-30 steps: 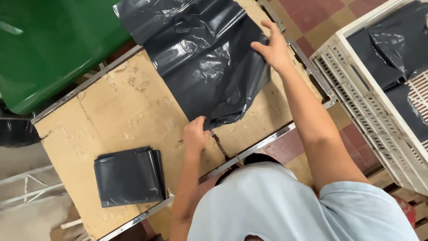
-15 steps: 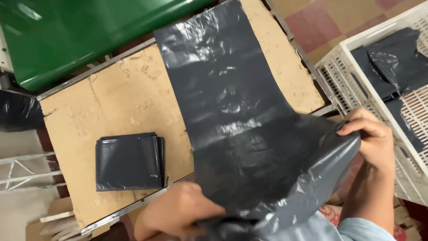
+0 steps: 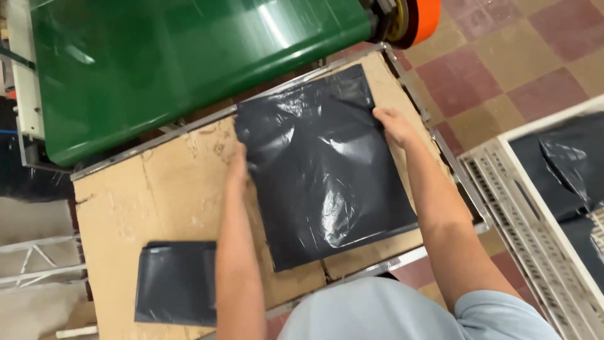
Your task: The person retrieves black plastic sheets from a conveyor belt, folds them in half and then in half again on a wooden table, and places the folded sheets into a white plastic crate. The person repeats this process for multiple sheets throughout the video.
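A black plastic bag (image 3: 321, 167) lies spread and folded on a cardboard-covered table (image 3: 157, 189). My left hand (image 3: 239, 165) presses flat on the bag's left edge. At the bag's upper right edge rests my right hand (image 3: 393, 124), fingers on the plastic. To the lower left of my left arm sits a stack of folded black bags (image 3: 176, 283).
A green conveyor belt (image 3: 182, 63) with an orange roller end (image 3: 418, 19) runs along the table's far side. A white plastic crate (image 3: 541, 214) with loose black bags (image 3: 566, 164) stands on the tiled floor at the right. White metal framing (image 3: 38, 261) is at the left.
The bag, earlier pulled up toward my body with both hands, now lies folded flat on the cardboard. Both hands have moved out to its left and right edges.
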